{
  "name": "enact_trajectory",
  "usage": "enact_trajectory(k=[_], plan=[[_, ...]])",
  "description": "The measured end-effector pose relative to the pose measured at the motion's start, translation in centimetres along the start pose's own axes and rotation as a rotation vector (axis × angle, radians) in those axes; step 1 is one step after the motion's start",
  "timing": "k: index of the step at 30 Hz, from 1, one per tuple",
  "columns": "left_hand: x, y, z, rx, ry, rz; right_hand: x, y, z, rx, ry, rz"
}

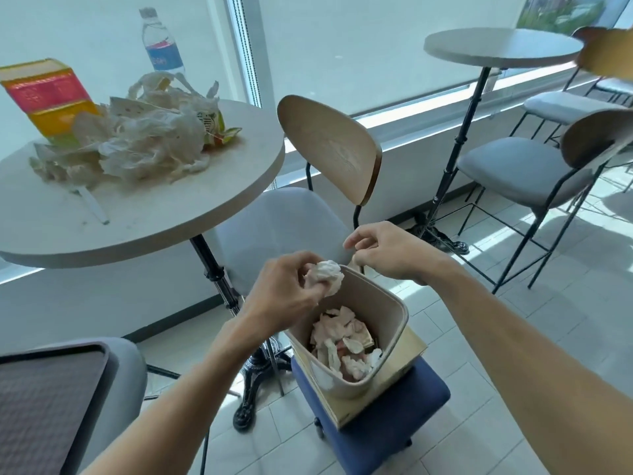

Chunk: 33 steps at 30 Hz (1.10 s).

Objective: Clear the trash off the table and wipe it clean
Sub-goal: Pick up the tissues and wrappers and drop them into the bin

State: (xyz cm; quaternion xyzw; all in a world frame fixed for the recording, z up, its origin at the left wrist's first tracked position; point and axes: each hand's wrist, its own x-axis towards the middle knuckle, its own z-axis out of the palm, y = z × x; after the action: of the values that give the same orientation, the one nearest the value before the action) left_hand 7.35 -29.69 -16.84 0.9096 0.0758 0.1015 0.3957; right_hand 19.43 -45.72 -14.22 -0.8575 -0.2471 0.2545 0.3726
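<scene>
My left hand grips a crumpled white paper ball right over the rim of a beige trash bin. Inside the bin lie several crumpled tissues and wrappers. My right hand hovers just beyond the bin's far rim, fingers loosely curled, holding nothing. On the round white table at upper left sit a heap of white plastic bags and paper, a red and yellow carton, a water bottle, a snack wrapper and a white strip.
The bin stands in a shallow wooden box on a blue stool. A chair with a grey seat stands behind the table. A dark tray lies at lower left. A second round table and more chairs stand at right.
</scene>
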Motion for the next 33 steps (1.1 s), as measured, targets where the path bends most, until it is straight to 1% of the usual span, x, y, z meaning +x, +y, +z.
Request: enact_trajectory(k=[3,5,10,14,18,22,26,30,33], plan=[[0.1,-0.5,1.6,0.077,-0.081,-0.084,-0.4,-0.2,-0.2,0.0,-0.001,-0.033],[0.1,-0.5,1.5,0.103,-0.086,-0.123,-0.6,-0.6,-0.2,-0.004,-0.007,-0.053],[0.4,-0.1,-1.8,0.071,0.083,-0.06,-0.4,-2.5,-0.1,0.007,-0.005,-0.105],[0.4,0.9,-6.2,0.015,0.225,-0.002,0.3,-5.4,0.5,0.031,0.004,-0.186],[0.4,1.3,-11.3,0.008,0.332,0.048,2.0,-9.5,1.4,0.07,0.059,-0.291],[0.8,-0.4,-15.7,0.05,0.39,0.031,4.6,-13.3,2.7,0.096,0.128,-0.386],[1.4,-2.8,-19.7,0.116,0.456,0.004,7.2,-16.9,4.0,0.105,0.176,-0.407],[2.2,-5.3,-23.1,0.169,0.5,-0.034,9.6,-19.5,5.9,0.0,0.185,-0.418],[3.2,-7.2,-25.0,0.179,0.517,-0.081,11.7,-20.6,7.4,-0.078,0.271,-0.394]])
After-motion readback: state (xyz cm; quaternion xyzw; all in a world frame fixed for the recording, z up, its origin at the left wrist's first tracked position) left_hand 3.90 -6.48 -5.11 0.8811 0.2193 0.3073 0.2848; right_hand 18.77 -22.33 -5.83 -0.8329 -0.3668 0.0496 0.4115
